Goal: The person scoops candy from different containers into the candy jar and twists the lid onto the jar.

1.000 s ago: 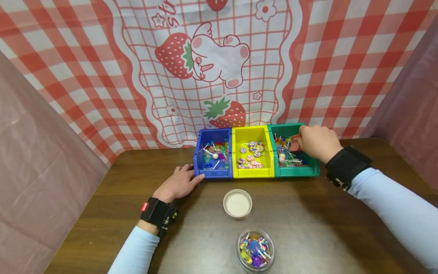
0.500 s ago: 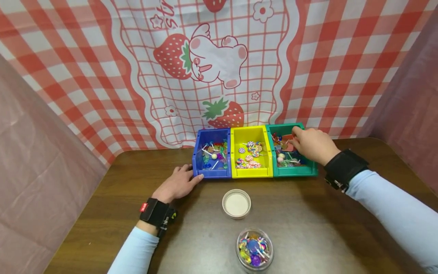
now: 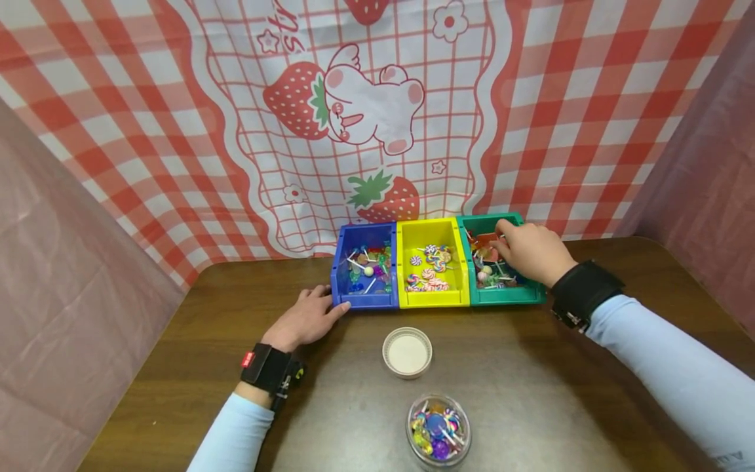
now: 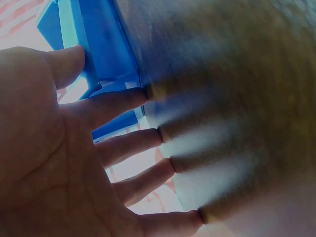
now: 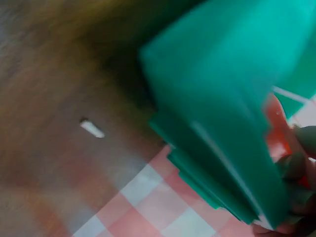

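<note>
In the head view my right hand point(image 3: 537, 252) reaches over the green bin point(image 3: 507, 296) and grips a red scoop point(image 3: 487, 248). The scoop lies low among mixed candy-like charms and small lollipops point(image 3: 485, 274); the fingers hide part of it. In the right wrist view the red scoop point(image 5: 277, 123) shows past the green bin wall. My left hand point(image 3: 301, 319) is at the front left corner of the blue bin point(image 3: 366, 300), its thumb against the bin. The left wrist view shows its spread fingers point(image 4: 131, 143) with their tips on the table.
A yellow bin point(image 3: 433, 298) with striped lollipops stands between the blue and green ones. In front are a small round white dish point(image 3: 407, 352) and a clear jar point(image 3: 439, 452) of mixed charms. A checked cloth point(image 3: 548, 131) hangs behind the table point(image 3: 194, 367).
My right hand has moved a little left inside the green bin, bringing the red scoop down among the charms. The left hand stays at the blue bin.
</note>
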Demonstrator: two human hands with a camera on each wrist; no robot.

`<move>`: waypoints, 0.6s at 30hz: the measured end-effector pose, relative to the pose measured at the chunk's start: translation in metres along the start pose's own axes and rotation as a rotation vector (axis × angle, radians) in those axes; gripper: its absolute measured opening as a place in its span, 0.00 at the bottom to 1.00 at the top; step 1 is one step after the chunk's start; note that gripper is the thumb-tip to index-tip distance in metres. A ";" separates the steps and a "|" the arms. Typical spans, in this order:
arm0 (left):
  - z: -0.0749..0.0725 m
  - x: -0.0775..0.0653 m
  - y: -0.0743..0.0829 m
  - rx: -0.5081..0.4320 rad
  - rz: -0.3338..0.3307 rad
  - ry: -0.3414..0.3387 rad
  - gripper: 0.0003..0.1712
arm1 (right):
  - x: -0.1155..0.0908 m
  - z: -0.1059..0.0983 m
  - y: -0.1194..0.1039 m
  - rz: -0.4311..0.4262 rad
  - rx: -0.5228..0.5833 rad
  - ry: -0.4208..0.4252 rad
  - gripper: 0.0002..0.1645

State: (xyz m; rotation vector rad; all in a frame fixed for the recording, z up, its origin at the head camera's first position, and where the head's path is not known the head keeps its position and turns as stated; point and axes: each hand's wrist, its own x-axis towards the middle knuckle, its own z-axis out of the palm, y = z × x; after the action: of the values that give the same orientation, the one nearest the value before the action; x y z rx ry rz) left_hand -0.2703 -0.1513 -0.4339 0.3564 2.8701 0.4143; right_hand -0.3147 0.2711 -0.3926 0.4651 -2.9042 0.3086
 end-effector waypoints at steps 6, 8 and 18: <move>0.000 -0.001 0.000 -0.006 0.005 0.000 0.37 | -0.002 0.006 0.000 0.013 0.045 0.038 0.17; 0.000 -0.001 -0.001 -0.006 0.004 0.002 0.37 | -0.001 0.005 0.001 0.046 0.074 0.053 0.19; 0.000 0.001 -0.002 0.004 0.002 -0.001 0.38 | 0.001 0.000 0.008 0.154 0.208 0.078 0.21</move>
State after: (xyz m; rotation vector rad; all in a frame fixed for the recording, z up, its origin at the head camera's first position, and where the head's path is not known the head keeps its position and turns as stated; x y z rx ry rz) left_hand -0.2720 -0.1530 -0.4346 0.3606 2.8703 0.4093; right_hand -0.3182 0.2780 -0.3937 0.2528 -2.8488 0.6412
